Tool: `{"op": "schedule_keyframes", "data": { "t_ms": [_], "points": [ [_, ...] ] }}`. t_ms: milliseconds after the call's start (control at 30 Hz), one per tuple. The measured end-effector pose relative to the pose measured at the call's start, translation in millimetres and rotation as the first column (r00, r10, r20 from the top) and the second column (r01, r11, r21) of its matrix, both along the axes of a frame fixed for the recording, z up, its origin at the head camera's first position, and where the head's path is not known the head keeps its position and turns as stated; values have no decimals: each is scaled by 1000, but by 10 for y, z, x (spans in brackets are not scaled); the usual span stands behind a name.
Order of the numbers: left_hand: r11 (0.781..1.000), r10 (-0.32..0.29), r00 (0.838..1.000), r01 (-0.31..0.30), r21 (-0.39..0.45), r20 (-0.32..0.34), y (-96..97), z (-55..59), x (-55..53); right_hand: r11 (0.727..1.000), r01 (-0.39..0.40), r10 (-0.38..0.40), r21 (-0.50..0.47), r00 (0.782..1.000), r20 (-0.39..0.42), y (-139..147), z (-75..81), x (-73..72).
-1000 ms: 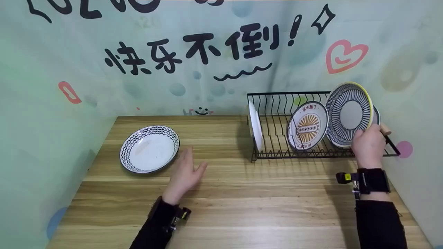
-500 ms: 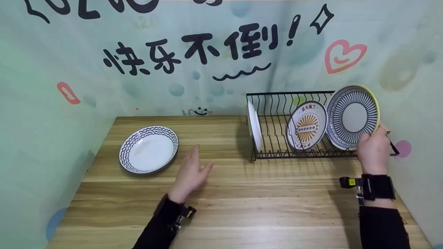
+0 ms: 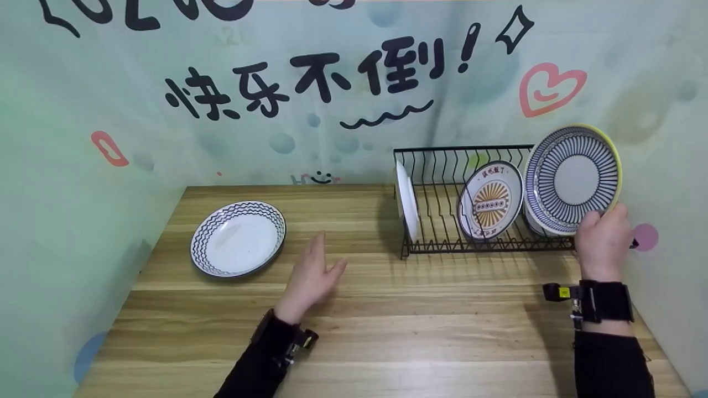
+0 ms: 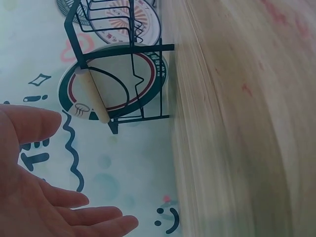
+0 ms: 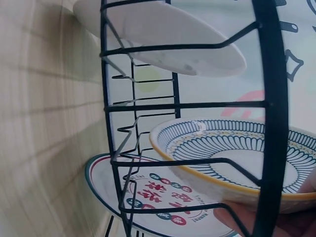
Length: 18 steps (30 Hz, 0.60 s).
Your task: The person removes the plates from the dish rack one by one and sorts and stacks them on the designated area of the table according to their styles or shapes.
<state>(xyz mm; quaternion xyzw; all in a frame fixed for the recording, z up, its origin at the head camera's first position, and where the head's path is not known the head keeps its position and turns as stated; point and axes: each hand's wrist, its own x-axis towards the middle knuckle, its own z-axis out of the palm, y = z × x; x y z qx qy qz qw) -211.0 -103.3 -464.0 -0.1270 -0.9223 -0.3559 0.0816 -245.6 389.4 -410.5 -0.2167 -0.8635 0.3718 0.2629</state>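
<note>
Dish (image 3: pixel 577 179), yellow rim, blue radiating stripes, pale centre, right grip (image 3: pixel 604 243) pinching it, left grip (image 3: pixel 311 279) spread

Facing me: pale green-blue back wall (image 3: pixel 249 149), printed with bold black Chinese characters (image 3: pixel 326 83), wavy black line (image 3: pixel 383 114), pink heart outline (image 3: pixel 553 91). At my left, paler green wall (image 3: pixel 44 188); at my right, greyish wall (image 3: pixel 675 221). Below me: wood-grain tabletop (image 3: pixel 387 298), light brown, streaked, whitish sheen (image 3: pixel 409 348) nearer me.

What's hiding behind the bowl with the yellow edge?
Behind the yellow-edged bowl is a plate with red writing, in the black rack. The bowl hides part of its face, so I can't see it all.
</note>
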Motion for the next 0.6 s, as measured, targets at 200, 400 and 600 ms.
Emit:
{"op": "schedule_keyframes", "data": {
  "t_ms": [200, 400, 600],
  "points": [
    [1000, -4, 1000, 4, -2, 4, 56, 29, 7, 998, 47, -48, -34, 998, -45, -35, 77, 26],
    [1000, -18, 1000, 18, -4, 5, 105, 56, 11, 991, 130, -132, -36, 989, -72, -43, 207, 59],
    [1000, -22, 1000, 22, 5, -12, 129, 90, 25, 982, 165, -176, -90, 975, -136, -72, 289, 117]
  ]
}}
